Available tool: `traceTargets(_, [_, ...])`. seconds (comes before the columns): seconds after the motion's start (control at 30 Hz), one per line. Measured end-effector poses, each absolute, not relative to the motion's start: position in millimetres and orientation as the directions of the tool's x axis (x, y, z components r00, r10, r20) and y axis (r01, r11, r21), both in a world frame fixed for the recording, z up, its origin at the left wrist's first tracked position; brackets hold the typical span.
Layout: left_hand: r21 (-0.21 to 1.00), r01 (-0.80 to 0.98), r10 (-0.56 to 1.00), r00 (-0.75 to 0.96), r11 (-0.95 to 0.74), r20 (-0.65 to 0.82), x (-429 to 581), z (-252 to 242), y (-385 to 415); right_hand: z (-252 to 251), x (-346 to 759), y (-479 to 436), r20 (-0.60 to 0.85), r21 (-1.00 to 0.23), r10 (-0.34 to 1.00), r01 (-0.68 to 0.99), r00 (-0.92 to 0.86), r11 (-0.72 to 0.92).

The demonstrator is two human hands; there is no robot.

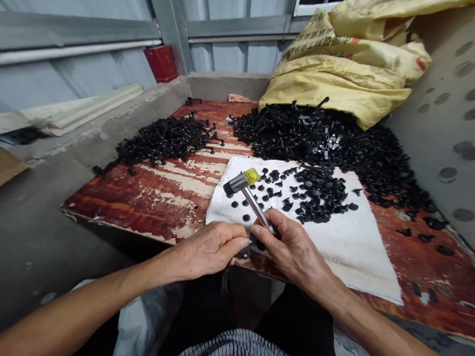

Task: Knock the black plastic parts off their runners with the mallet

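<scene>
My right hand [293, 247] is closed round the metal handle of a small hammer [256, 204], whose head has one yellow end and one black end and is raised over a white cloth [349, 247]. Close beside it, at the table's front edge, my left hand [212, 251] pinches a small black part [226, 278] that hangs partly below the fingers. Small round black pieces [320, 193] lie on the cloth, loose at the left and heaped at the right. Between my hands, dark parts are partly hidden by the fingers.
On the worn red table [149, 194], a pile of black parts [168, 137] lies at the left. A larger black heap [303, 133] spills from a yellow sack [334, 82] at the back right. A red box [161, 63] stands on the ledge at the back left.
</scene>
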State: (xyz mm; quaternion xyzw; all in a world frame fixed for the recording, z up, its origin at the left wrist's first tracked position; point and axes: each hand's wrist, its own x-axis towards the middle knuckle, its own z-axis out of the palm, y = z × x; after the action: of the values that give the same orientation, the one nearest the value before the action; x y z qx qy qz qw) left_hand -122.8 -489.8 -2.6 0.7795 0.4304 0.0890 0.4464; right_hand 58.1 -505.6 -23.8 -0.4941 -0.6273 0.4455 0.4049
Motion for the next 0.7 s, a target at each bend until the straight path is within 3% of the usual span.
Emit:
traceTargets(0.37, [0.746,0.555,0.689,0.701,-0.369,-0.181,-143.4,-9.9,-441.1,-26.5,76.5,-514.5,-0.245,-0.963,0.966,0.136,-0.083,-0.233])
traceTargets(0.57, [0.685,0.593,0.677,0.709,-0.423,-0.196,-131.8,-2.4,-454.2,-29.2,65.4,-514.3,-0.253,-0.966,0.956,-0.006,-0.149,-0.257])
traceTargets(0.7, [0.612,0.595,0.719,0.693,-0.522,-0.06,-123.4,1.8,-473.5,-30.4,56.8,-513.4,-0.223,-0.967,0.967,-0.098,-0.124,-0.236])
